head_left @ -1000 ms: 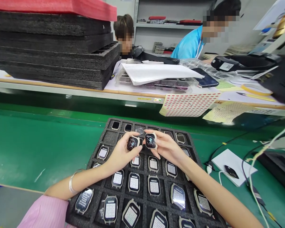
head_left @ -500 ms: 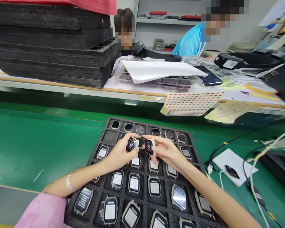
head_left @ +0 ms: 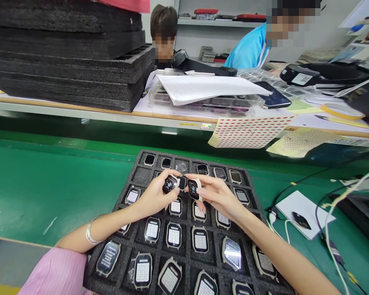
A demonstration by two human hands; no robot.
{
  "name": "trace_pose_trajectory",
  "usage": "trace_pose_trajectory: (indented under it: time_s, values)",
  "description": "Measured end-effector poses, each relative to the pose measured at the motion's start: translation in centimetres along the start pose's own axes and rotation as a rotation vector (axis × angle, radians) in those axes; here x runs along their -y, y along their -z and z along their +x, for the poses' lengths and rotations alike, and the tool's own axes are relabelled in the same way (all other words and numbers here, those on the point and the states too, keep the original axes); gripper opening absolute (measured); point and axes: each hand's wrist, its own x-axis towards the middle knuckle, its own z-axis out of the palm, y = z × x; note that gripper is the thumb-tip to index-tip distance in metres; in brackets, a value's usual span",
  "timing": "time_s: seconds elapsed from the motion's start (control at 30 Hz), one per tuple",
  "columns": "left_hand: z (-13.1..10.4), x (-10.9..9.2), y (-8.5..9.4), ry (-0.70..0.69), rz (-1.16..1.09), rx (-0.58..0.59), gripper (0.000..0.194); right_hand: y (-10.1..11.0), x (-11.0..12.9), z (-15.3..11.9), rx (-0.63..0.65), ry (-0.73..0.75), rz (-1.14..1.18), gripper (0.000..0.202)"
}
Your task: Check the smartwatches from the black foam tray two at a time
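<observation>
My left hand (head_left: 158, 192) is closed on a smartwatch case (head_left: 169, 184) without a strap, its dark screen lit with a small graphic. Close beside it, my right hand (head_left: 217, 192) grips a second smartwatch case (head_left: 193, 189), whose screen shows a similar picture. Both are held above a black foam tray (head_left: 184, 260) divided into square pockets. Strapless watches fill most pockets; several, like the watch (head_left: 200, 240) below my hands, display a white grid. Watches in the back row, such as this one (head_left: 235, 176), have dark screens. My hands and forearms cover some pockets.
The tray rests on a green bench (head_left: 49, 184). At the right lie a white box (head_left: 307, 215) with a small black device on it, and loose cables (head_left: 326, 221). A raised shelf holds stacked foam trays (head_left: 64, 61), papers (head_left: 209, 88) and a phone (head_left: 273, 96). Two people are behind it.
The view has shifted very slightly. Both hands keep hold of their watches in nearly the same place, and the tray's contents look the same.
</observation>
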Motion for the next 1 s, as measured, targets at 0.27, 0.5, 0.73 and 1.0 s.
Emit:
trace_pose_trajectory:
  time_s: [0.27, 0.5, 0.73, 1.0]
  values:
    - [-0.12, -0.29, 0.11, 0.054, -0.027, -0.002, 0.032, -0.08, 0.17, 0.08, -0.040, -0.002, -0.046, 0.040]
    - [-0.07, -0.09, 0.15, -0.015, 0.038, -0.054, 0.032, 0.22, 0.17, -0.05, -0.035, 0.015, -0.064, 0.040]
    - [-0.12, -0.23, 0.39, -0.156, 0.092, -0.127, 0.032, 0.26, 0.43, -0.34, -0.038, 0.019, -0.086, 0.041]
    - [0.33, -0.16, 0.09, 0.025, -0.218, -0.031, 0.059, -0.03, 0.23, -0.21, -0.013, -0.036, 0.051, 0.047]
